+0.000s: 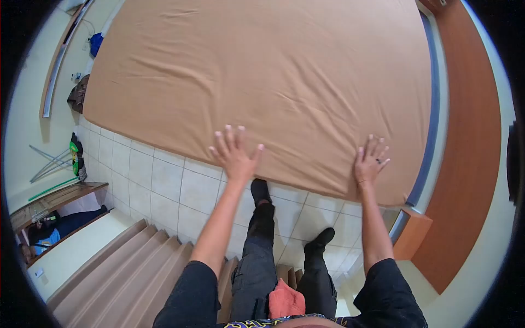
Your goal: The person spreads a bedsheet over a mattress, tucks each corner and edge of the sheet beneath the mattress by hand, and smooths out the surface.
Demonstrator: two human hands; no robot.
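A tan fitted sheet (pixel 262 65) covers the mattress, with wrinkles running across it towards the near edge. My left hand (pixel 236 158) lies with spread fingers at the near edge of the sheet, left of the middle. Farther right, my right hand (pixel 371 164) rests flat on the sheet close to the near right corner, its fingers spread and a dark ring on one of them. Neither hand holds anything.
White floor tiles (pixel 158 180) lie between the bed and brown pleated curtain-like fabric (pixel 126 273). A wooden headboard (pixel 465 136) stands on the right. At left are a dark bag (pixel 79 94), a folded metal stand (pixel 52 163) and a wooden shelf (pixel 54 205). A red cloth (pixel 286 300) hangs at my waist.
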